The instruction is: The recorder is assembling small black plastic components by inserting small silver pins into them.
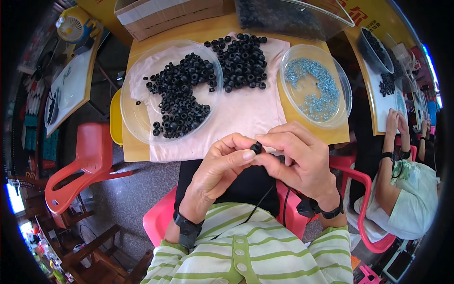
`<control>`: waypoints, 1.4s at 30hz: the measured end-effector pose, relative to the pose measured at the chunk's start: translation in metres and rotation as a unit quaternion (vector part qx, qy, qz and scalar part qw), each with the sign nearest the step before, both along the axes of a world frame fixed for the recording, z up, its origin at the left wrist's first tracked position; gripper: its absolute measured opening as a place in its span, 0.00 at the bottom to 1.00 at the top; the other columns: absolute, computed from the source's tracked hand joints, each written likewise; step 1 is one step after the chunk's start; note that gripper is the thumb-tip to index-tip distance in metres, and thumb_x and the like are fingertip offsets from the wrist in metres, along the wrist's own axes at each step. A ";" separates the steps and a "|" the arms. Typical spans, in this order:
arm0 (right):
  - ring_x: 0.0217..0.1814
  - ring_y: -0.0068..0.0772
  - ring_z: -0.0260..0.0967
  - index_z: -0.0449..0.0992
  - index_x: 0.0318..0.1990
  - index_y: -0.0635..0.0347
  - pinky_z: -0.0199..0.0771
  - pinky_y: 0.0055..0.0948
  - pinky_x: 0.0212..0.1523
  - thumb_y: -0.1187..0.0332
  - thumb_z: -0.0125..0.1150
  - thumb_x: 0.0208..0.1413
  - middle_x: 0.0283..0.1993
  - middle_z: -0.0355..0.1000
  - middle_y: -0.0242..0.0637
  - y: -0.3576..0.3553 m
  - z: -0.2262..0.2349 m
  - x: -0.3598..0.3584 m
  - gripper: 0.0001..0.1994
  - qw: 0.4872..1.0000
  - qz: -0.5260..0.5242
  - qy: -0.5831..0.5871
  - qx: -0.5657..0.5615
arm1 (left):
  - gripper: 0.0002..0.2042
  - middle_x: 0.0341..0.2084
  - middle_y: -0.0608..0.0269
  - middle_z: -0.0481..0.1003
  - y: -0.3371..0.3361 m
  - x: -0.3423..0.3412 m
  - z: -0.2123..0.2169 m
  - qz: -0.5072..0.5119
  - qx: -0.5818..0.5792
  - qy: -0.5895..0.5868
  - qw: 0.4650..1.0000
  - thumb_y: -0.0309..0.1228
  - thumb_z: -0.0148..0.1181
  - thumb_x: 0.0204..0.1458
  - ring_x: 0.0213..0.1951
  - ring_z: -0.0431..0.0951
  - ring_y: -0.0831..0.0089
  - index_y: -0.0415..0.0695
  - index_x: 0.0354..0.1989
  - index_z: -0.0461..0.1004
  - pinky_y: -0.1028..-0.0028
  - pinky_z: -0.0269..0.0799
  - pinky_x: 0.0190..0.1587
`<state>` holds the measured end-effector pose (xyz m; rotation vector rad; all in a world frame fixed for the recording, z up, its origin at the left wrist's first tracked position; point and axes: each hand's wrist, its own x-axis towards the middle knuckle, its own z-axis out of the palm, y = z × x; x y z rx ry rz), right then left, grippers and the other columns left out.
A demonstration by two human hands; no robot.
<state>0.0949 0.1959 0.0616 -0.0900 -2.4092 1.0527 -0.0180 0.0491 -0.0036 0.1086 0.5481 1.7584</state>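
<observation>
Fingers (248, 155) of both hands are clamped on one small black piece (256, 148), held over the person's lap, just off the near edge of the counter (333, 136). The left hand (213, 168) pinches it between thumb and forefinger; the right hand (305, 156) grips it from the opposite side, thumb and forefinger touching it too, so the two sets of fingertips nearly meet.

Beyond the fingers and to the left, a shallow clear tray (124, 106) holds many black pieces (184, 111). Straight ahead of the fingers, more loose black pieces (243, 64) lie heaped on a pale pink cloth (250, 111). Ahead and to the right, a clear tub (348, 102) holds tiny blue bits (324, 90), spread in a curve. Farthest ahead stands a cardboard box (165, 21).

The step in hand looks like fitting or adjusting a single piece by touch (whether a blue bit is inside it cannot be told, as the fingertips cover much of it). The next move probably calls for a steady left pinch while the right fingers press or turn, then a clean release.
</observation>
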 end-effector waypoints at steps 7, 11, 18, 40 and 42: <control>0.29 0.22 0.71 0.79 0.39 0.63 0.69 0.19 0.28 0.78 0.65 0.52 0.32 0.72 0.34 0.007 -0.007 0.001 0.07 0.983 0.026 -0.017 -0.183 | 0.07 0.39 0.55 0.78 -0.001 -0.003 0.004 -0.001 -0.006 0.048 0.999 0.20 0.62 0.51 0.42 0.80 0.68 0.39 0.39 0.75 0.69 0.76 0.50; 0.29 0.20 0.71 0.80 0.39 0.63 0.69 0.18 0.28 0.78 0.63 0.54 0.32 0.72 0.34 0.006 -0.014 0.001 0.06 0.961 0.037 -0.008 -0.274 | 0.07 0.39 0.55 0.78 0.000 -0.004 0.000 -0.037 0.020 -0.002 0.999 0.20 0.62 0.52 0.42 0.80 0.68 0.39 0.39 0.75 0.69 0.76 0.51; 0.30 0.27 0.71 0.79 0.41 0.61 0.72 0.23 0.29 0.77 0.67 0.46 0.33 0.71 0.35 -0.001 -0.015 0.006 0.12 0.998 -0.026 0.011 -0.050 | 0.07 0.40 0.58 0.78 0.004 0.004 -0.002 0.005 0.017 -0.021 1.000 0.20 0.62 0.52 0.45 0.78 0.69 0.40 0.39 0.76 0.68 0.75 0.53; 0.26 0.29 0.67 0.77 0.36 0.60 0.69 0.28 0.28 0.70 0.67 0.45 0.28 0.70 0.35 0.071 0.038 -0.058 0.10 0.991 -0.056 -0.051 0.112 | 0.06 0.34 0.62 0.78 0.007 -0.039 0.027 0.147 -0.166 0.427 0.877 0.24 0.61 0.55 0.37 0.77 0.77 0.37 0.39 0.77 0.76 0.72 0.44; 0.25 0.24 0.66 0.78 0.37 0.61 0.68 0.27 0.29 0.65 0.67 0.48 0.26 0.72 0.35 0.106 0.055 -0.079 0.11 0.977 -0.167 -0.032 0.127 | 0.06 0.36 0.60 0.76 0.005 -0.061 0.032 0.161 -0.246 0.599 0.745 0.23 0.58 0.56 0.38 0.77 0.75 0.33 0.39 0.76 0.79 0.71 0.45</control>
